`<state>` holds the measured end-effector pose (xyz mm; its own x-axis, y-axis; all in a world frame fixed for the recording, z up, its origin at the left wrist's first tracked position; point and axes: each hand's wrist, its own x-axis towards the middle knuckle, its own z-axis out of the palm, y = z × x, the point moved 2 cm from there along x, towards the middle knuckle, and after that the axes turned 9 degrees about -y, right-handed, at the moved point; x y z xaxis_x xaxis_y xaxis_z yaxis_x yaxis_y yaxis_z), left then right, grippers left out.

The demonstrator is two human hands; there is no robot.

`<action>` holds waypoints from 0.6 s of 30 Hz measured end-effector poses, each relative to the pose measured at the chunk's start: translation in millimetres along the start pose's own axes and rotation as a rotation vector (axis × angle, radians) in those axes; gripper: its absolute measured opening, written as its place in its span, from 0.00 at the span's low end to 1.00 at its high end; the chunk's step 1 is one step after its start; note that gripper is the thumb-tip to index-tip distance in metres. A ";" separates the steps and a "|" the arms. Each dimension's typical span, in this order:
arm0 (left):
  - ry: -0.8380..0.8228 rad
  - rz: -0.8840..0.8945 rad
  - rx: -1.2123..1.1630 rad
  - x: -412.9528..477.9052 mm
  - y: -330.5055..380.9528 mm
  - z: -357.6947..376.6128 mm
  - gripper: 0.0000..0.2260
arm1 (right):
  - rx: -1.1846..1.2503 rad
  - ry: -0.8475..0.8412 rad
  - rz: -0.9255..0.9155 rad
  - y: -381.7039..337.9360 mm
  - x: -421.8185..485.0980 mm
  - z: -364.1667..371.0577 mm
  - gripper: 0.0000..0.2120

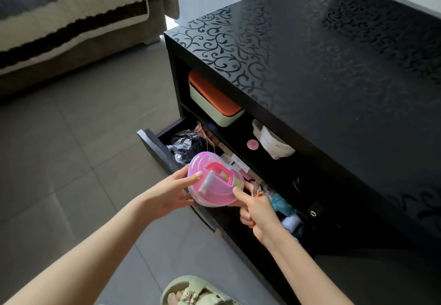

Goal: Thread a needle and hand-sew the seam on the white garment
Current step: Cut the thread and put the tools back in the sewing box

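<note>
Pink plastic: 1 sewing box, pinched by left grip; right grip curls round 1 orange scissors, thumb touching the box.

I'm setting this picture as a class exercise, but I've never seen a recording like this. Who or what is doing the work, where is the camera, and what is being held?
There is no machine here: a person works with two bare hands. The single picture comes from a wide-angle camera worn on their head, looking down. The left hand and right hand together hold a round pink plastic box, seemingly a sewing kit, above the open drawer of a black cabinet. The right hand's grip also holds small orange scissors. The drawer is full of odds and ends, and an orange-lidded box sits on the shelf above it.
</note>
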<state>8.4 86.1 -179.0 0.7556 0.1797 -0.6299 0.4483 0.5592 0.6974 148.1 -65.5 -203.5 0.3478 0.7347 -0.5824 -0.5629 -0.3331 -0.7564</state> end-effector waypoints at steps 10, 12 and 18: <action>0.453 -0.116 0.004 27.1 -27.5 -2.7 0.25 | -0.085 0.301 0.016 37.1 65.8 -45.3 0.12; 0.433 -0.150 -0.085 31.3 -31.5 0.2 0.26 | -0.173 0.329 0.052 49.4 78.1 -47.1 0.14; 0.454 -0.121 -0.395 37.4 -32.6 3.2 0.14 | -0.283 0.341 0.123 82.8 104.9 -46.6 0.24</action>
<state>23.6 72.0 -224.2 0.3920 0.3743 -0.8404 0.2415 0.8396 0.4866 172.9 -43.6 -341.1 0.5445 0.4591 -0.7020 -0.4051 -0.5889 -0.6994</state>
